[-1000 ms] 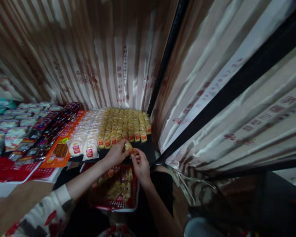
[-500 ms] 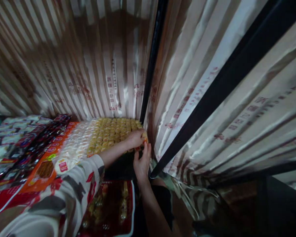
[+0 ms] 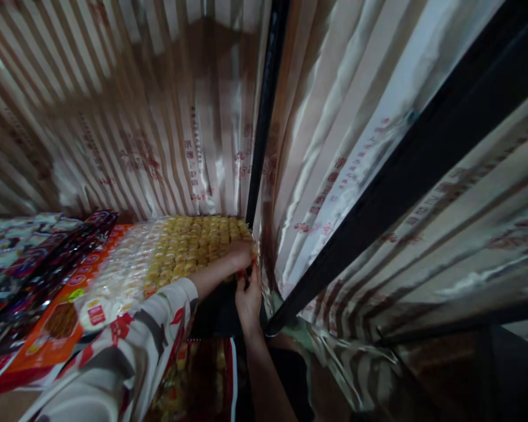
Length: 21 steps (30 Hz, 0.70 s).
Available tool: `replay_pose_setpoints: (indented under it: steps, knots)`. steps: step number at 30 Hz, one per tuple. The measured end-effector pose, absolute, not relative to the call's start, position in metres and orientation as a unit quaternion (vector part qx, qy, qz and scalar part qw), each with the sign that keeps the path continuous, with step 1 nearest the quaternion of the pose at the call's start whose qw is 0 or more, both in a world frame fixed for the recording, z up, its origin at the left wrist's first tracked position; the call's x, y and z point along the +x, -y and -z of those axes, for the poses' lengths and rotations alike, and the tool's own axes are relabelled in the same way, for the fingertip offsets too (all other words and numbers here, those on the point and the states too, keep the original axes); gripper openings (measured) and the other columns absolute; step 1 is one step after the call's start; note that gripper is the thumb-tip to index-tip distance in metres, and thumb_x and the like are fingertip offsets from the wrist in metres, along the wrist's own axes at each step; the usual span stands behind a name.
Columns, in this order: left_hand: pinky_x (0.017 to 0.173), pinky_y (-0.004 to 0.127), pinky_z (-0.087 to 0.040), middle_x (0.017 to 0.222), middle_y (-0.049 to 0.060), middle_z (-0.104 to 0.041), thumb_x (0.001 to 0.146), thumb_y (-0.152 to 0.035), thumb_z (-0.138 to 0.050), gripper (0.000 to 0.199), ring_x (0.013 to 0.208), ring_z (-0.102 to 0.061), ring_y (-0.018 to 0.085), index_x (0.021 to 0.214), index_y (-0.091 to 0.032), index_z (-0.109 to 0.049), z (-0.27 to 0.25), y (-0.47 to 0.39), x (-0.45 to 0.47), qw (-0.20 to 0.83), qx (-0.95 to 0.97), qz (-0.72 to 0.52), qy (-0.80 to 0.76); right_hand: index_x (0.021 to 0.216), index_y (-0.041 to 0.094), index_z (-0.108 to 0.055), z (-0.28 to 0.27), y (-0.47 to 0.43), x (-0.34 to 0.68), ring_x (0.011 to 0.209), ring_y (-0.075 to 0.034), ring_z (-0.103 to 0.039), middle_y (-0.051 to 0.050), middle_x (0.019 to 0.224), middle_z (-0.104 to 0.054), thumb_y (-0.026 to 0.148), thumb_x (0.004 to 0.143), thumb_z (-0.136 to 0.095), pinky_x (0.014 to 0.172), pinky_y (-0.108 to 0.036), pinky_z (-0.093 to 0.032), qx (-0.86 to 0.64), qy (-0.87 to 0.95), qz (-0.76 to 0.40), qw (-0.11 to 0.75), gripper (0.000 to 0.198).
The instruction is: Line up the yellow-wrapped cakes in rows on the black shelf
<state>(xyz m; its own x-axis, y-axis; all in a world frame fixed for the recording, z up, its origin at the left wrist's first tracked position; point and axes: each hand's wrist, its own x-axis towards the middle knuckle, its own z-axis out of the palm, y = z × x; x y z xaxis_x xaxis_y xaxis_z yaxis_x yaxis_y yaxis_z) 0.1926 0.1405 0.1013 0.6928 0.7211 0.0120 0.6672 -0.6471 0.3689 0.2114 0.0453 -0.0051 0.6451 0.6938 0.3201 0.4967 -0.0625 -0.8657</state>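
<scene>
My left hand, its arm in a loose patterned sleeve, curls at the right end of the rows of small yellow-wrapped packets. Its fingers are closed around a yellow packet, mostly hidden by the hand. Just below, my right hand points upward, fingertips close to the left hand's fingers. Its fingers are stretched and the thumb stands apart, with a dark gap between. Beneath both arms lies a dark red bag with a pale edge and yellow packets inside.
Left of the yellow rows lie clear-wrapped white packets, an orange bag, dark glossy packets and white-and-dark ones. Pleated printed sheeting hangs behind. A thin black post and a thick slanted black bar flank the corner.
The view has shifted slightly, so the packets sit lower and further left. Both hands stay together at the right end of the yellow rows; the packet there shows less now.
</scene>
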Motion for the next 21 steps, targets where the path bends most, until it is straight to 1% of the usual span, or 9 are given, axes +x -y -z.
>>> replay_pose_setpoints:
  steps: [3, 6, 8, 11, 13, 15, 18, 21]
  knots:
    - [0.089, 0.039, -0.043, 0.094, 0.014, -0.067, 0.077, -0.010, -0.054, 0.018, 0.098, -0.057, 0.030, 0.086, -0.012, -0.069, -0.094, -0.141, 0.195, 0.149, 0.909, -0.080, -0.381, 0.136, 0.005, -0.041, 0.007, -0.045, 0.210, 0.135, -0.026, -0.034, -0.020, 0.143, -0.039, 0.023, 0.085, -0.035, 0.110, -0.047, -0.030, -0.729, 0.411, -0.103, 0.538, 0.055]
    - [0.095, 0.039, -0.039, 0.095, 0.012, -0.066, 0.077, -0.011, -0.055, 0.016, 0.101, -0.054, 0.028, 0.082, -0.015, -0.069, -0.091, -0.140, 0.197, 0.133, 0.915, -0.085, -0.371, 0.136, 0.005, -0.041, 0.009, -0.046, 0.211, 0.136, -0.025, -0.033, -0.019, 0.141, -0.042, 0.024, 0.086, -0.033, 0.111, -0.046, -0.028, -0.726, 0.413, -0.100, 0.541, 0.054]
    - [0.097, 0.039, -0.038, 0.097, 0.013, -0.065, 0.078, -0.012, -0.054, 0.017, 0.105, -0.052, 0.028, 0.087, -0.014, -0.068, -0.091, -0.138, 0.199, 0.125, 0.917, -0.092, -0.367, 0.136, 0.006, -0.041, 0.010, -0.047, 0.213, 0.135, -0.025, -0.034, -0.018, 0.140, -0.044, 0.023, 0.086, -0.033, 0.111, -0.047, -0.028, -0.724, 0.411, -0.096, 0.545, 0.054]
    - [0.098, 0.040, -0.037, 0.109, 0.015, -0.059, 0.081, -0.013, -0.052, 0.027, 0.113, -0.046, 0.029, 0.105, -0.009, -0.064, -0.091, -0.135, 0.200, 0.117, 0.919, -0.114, -0.359, 0.136, 0.009, -0.042, 0.012, -0.049, 0.215, 0.134, -0.024, -0.036, -0.016, 0.138, -0.046, 0.019, 0.084, -0.034, 0.111, -0.047, -0.028, -0.719, 0.412, -0.085, 0.554, 0.053]
    - [0.098, 0.040, -0.037, 0.113, 0.016, -0.056, 0.084, -0.014, -0.050, 0.030, 0.115, -0.043, 0.029, 0.111, -0.010, -0.061, -0.090, -0.135, 0.200, 0.109, 0.923, -0.126, -0.346, 0.136, 0.010, -0.043, 0.012, -0.050, 0.216, 0.133, -0.024, -0.036, -0.015, 0.138, -0.047, 0.018, 0.084, -0.033, 0.111, -0.047, -0.028, -0.715, 0.415, -0.079, 0.556, 0.053]
    - [0.096, 0.039, -0.038, 0.111, 0.015, -0.057, 0.085, -0.015, -0.049, 0.025, 0.114, -0.042, 0.028, 0.104, -0.011, -0.064, -0.089, -0.137, 0.200, 0.105, 0.929, -0.124, -0.333, 0.135, 0.009, -0.044, 0.011, -0.051, 0.216, 0.133, -0.025, -0.036, -0.016, 0.137, -0.047, 0.017, 0.084, -0.033, 0.110, -0.048, -0.029, -0.718, 0.416, -0.077, 0.553, 0.052]
    - [0.095, 0.035, -0.039, 0.103, 0.013, -0.059, 0.085, -0.013, -0.047, 0.020, 0.109, -0.044, 0.026, 0.086, -0.012, -0.068, -0.084, -0.144, 0.200, 0.111, 0.931, -0.103, -0.331, 0.133, 0.008, -0.046, 0.009, -0.052, 0.217, 0.131, -0.026, -0.039, -0.017, 0.136, -0.049, 0.017, 0.084, -0.033, 0.110, -0.048, -0.029, -0.721, 0.420, -0.080, 0.546, 0.052]
    - [0.092, 0.032, -0.040, 0.098, 0.010, -0.061, 0.083, -0.008, -0.046, 0.022, 0.104, -0.047, 0.023, 0.080, -0.014, -0.067, -0.077, -0.152, 0.203, 0.120, 0.927, -0.092, -0.343, 0.133, 0.011, -0.047, 0.008, -0.055, 0.218, 0.128, -0.025, -0.043, -0.016, 0.133, -0.052, 0.017, 0.083, -0.034, 0.109, -0.047, -0.031, -0.718, 0.425, -0.081, 0.545, 0.052]
